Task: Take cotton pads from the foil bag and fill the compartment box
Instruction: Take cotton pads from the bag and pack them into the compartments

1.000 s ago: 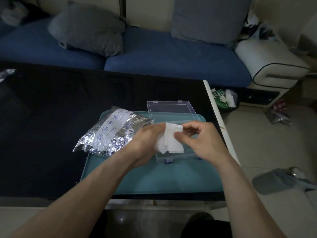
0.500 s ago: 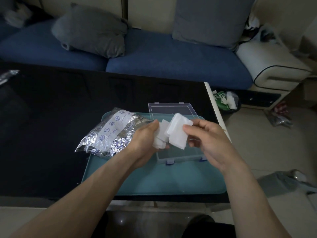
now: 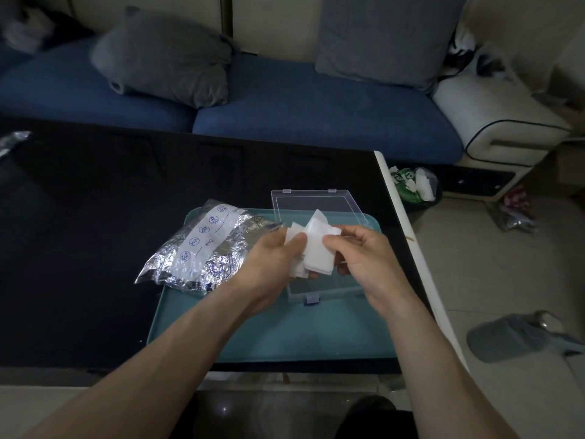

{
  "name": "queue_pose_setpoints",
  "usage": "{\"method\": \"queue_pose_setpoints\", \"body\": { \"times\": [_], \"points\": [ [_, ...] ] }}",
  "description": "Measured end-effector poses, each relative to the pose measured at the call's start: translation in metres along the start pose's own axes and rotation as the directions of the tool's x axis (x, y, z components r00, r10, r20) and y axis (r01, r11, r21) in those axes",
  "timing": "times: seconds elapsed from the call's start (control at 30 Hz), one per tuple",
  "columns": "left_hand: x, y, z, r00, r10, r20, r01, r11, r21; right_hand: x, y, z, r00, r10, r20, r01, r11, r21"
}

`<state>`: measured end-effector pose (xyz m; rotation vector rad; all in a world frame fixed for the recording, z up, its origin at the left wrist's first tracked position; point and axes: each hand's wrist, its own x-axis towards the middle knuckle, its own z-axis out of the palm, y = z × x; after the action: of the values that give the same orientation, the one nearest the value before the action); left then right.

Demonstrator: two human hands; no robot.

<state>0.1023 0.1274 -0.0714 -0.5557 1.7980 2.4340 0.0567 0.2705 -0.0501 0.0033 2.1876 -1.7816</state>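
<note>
Head view, both hands [image 3: 316, 258] pinching upright cotton pads [image 3: 318, 248]

A crinkled, shiny silver foil bag [image 3: 202, 251] with a smooth white printed label strip is seen at nine o'clock of the clear, glossy hard-plastic compartment box [image 3: 319, 217]. Soft, matt white cotton pads [image 3: 316, 248] with a fibrous look are shown above it. A smooth, matt teal plastic tray [image 3: 285, 331] is laid on a glossy black tabletop [image 3: 95, 217]. Blue woven cloth covers the sofa [image 3: 316, 122] at twelve o'clock.
</note>
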Motion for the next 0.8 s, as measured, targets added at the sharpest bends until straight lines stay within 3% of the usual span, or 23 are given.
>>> {"method": "queue_pose_setpoints", "body": {
  "times": [0.23,0.33,0.43,0.6,0.7,0.8],
  "points": [
    [0.001,0.006,-0.004,0.999,-0.022,-0.034,0.019,0.997,-0.077,0.002,0.003,-0.002,0.999,-0.032,0.006,0.032,0.999,0.000],
    [0.000,0.009,-0.006,0.999,-0.037,-0.005,0.035,0.988,-0.149,0.003,0.000,-0.003,0.995,0.062,0.078,-0.079,0.969,0.234],
    [0.000,0.008,-0.006,1.000,-0.009,0.014,0.010,0.996,-0.093,0.006,0.000,-0.005,0.984,0.106,0.142,-0.154,0.909,0.387],
    [-0.001,0.005,-0.002,0.999,-0.015,0.037,0.016,0.999,-0.038,0.007,0.001,-0.003,0.992,0.107,0.063,-0.123,0.908,0.401],
    [-0.001,0.007,-0.002,0.998,-0.062,0.027,0.065,0.991,-0.119,0.007,-0.002,-0.006,0.997,0.073,0.007,-0.068,0.895,0.441],
    [-0.001,0.012,-0.002,0.991,-0.111,0.071,0.126,0.959,-0.256,-0.002,-0.005,-0.003,0.997,0.041,0.066,-0.062,0.930,0.362]
  ]
}}
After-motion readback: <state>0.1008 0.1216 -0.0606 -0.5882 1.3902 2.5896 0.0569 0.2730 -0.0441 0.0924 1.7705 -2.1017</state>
